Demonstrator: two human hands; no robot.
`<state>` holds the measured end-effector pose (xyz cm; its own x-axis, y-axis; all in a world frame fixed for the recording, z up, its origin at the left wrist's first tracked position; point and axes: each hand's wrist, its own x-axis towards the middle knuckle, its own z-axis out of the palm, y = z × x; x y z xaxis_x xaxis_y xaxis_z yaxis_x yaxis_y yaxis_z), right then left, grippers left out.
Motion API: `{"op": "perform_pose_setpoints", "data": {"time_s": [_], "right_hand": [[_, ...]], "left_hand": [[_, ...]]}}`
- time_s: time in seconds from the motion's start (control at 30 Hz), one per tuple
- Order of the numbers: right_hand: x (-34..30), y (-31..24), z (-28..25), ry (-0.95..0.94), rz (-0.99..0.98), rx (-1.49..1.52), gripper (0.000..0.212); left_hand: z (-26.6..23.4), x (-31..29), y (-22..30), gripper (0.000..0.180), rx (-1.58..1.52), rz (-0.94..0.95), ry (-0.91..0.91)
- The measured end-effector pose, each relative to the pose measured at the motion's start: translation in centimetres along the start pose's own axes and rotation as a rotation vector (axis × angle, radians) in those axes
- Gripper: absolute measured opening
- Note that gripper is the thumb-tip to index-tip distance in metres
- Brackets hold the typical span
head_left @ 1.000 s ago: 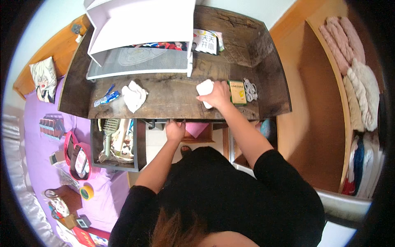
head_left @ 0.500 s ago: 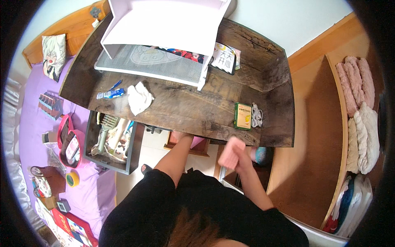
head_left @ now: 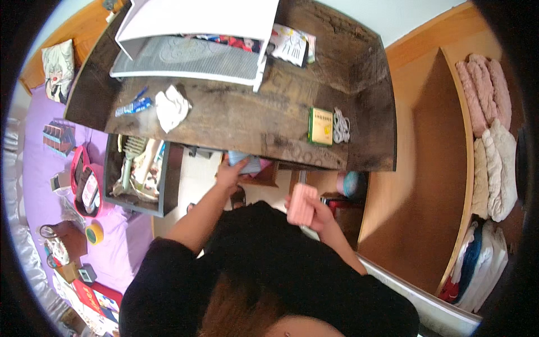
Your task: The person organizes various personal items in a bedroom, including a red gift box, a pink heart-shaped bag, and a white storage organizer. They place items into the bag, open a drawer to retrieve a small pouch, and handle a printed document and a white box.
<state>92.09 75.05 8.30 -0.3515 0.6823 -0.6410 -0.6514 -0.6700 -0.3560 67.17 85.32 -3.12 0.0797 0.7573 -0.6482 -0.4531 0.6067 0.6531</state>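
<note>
My right hand [head_left: 320, 212] is closed around a pink block-shaped thing [head_left: 302, 205] with ridged sides, held upright in front of my body. Its exact kind does not show. At the desk's front edge, my left hand [head_left: 228, 175] grips a light-blue, ridged, flattish thing [head_left: 249, 163], similar in texture to the pink one. Below that hand is a small wooden drawer or box [head_left: 264, 178] with something pink inside, mostly hidden by the desk and the hand.
On the dark wooden desk [head_left: 224, 121] lie a white crumpled cloth [head_left: 172, 109], a blue pen-like packet [head_left: 133, 106], a green-yellow box [head_left: 320, 127] and a white cable [head_left: 341, 126]. An open drawer [head_left: 168, 191] holds a brush [head_left: 130, 154]. Rightward stands an open wardrobe [head_left: 418, 185].
My left hand has come out from beneath the desk edge, now with the light-blue thing in it. The pink block has moved slightly left in my right hand. The whole view has shifted.
</note>
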Motion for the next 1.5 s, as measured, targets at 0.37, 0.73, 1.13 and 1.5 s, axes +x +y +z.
{"op": "perform_pose_setpoints", "data": {"time_s": [0.37,0.73,1.13,1.5], "right_hand": [[7.3,0.8,9.3,-0.456,0.392,0.108,0.060],[11.0,8.5,18.4,-0.570,0.770,-0.056,0.060],[10.1,18.4,24.5,-0.626,0.802,-0.192,0.063],[8.7,28.2,29.2,-0.944,0.637,0.114,0.079]], "left_hand": [[-6.9,-17.4,8.4,0.032,-0.111,0.128,-0.112],[-11.0,-24.0,9.0,0.041,-0.154,0.342,-0.046],[-19.6,-27.1,11.9,0.040,0.039,0.440,-0.036],[-25.4,-28.8,18.0,0.031,0.665,0.709,-0.074]]}}
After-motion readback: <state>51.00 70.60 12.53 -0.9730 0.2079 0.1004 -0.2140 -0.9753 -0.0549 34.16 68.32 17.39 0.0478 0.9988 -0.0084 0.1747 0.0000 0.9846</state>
